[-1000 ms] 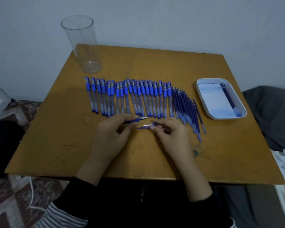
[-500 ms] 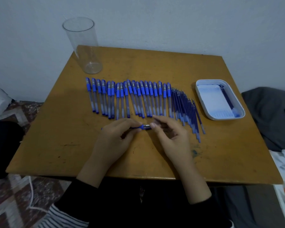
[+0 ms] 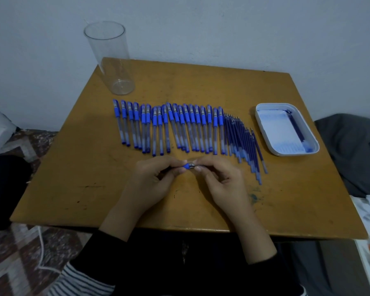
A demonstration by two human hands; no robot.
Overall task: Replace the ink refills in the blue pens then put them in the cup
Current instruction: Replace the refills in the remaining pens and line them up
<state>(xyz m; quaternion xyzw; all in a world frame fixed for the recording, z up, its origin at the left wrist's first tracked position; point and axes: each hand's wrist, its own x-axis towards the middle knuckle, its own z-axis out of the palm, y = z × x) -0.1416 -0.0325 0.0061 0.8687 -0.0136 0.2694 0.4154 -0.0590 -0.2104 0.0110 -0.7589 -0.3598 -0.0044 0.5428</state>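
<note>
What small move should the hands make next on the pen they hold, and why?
Probably twist the metal tip snug onto the pen. The left hand pinches its blue grip, the right hand pinches the tip, and the parts meet between them, so the joint may not be tight yet. The clear cup stands empty; dropping it in comes after.

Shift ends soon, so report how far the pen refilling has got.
Done: little; the clear cup holds no pens, and a refill lies in the white tray. In hand: left hand and right hand grip one blue pen. Left: the row of pens and loose refills.
</note>
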